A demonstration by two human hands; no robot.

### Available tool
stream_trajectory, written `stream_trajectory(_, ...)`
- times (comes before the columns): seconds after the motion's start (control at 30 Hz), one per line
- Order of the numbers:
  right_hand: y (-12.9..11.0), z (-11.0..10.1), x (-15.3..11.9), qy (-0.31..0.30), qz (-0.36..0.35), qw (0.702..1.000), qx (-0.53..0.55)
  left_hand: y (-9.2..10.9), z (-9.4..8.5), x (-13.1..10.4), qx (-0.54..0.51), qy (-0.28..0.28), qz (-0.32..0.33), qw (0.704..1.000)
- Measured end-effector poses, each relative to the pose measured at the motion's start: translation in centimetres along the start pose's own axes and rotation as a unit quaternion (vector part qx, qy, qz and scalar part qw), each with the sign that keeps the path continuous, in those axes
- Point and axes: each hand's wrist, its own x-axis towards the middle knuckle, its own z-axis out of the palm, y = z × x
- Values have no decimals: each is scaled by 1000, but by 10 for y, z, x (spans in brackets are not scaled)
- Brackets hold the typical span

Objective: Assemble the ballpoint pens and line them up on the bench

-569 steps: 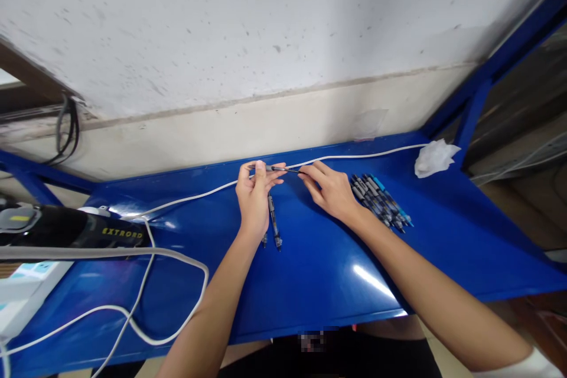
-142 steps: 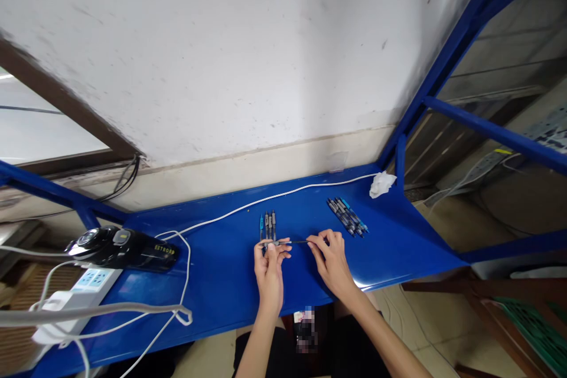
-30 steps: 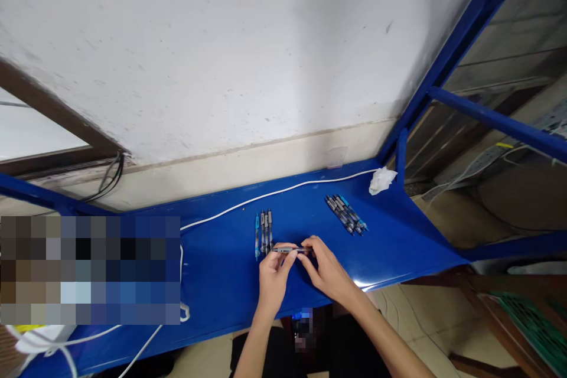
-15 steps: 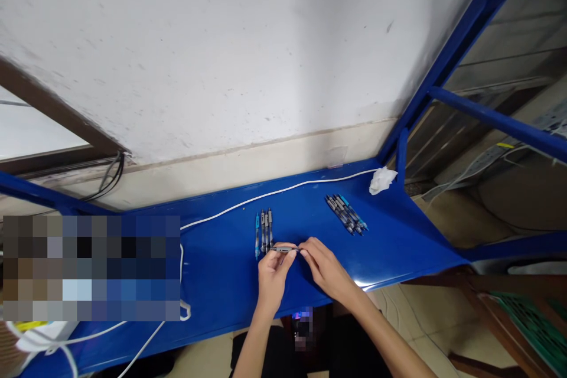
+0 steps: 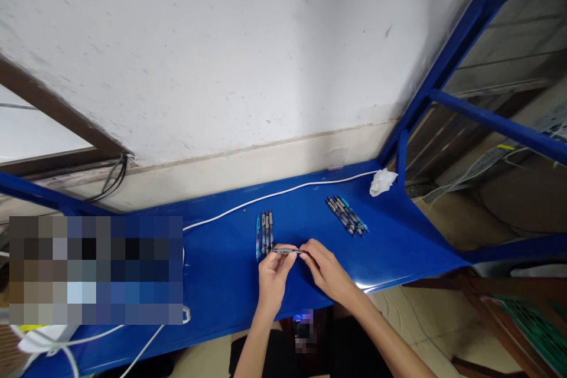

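Observation:
Near the front of the blue table, my left hand (image 5: 273, 277) is closed round a grey pen (image 5: 283, 251), which lies level between my hands. My right hand (image 5: 325, 267) pinches the dark tip end of the same pen. Just behind my left hand lie a blue pen (image 5: 258, 236) and a few grey pens (image 5: 267, 227) side by side, their lower ends partly hidden by the hand. Farther right, a slanted group of several grey pens (image 5: 339, 212) lies with a blue pen (image 5: 352, 211) at its right side.
A white cable (image 5: 266, 196) runs along the back of the blue table (image 5: 212, 283) to crumpled white tissue (image 5: 383, 182). Blue metal posts (image 5: 401, 156) rise at the right. More white cables and a white power strip (image 5: 48, 338) are at the left, beside a blurred-out area.

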Motion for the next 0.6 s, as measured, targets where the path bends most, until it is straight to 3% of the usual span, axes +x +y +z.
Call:
stream_trajectory(0.47,0,-1,1,1,24,999,36,0,0,0,-12,-7,1,1000)
stream_trajectory(0.6,-2,-2,1,-11,2,1000,27,1,-1,-1,-2,-3,3,1000)
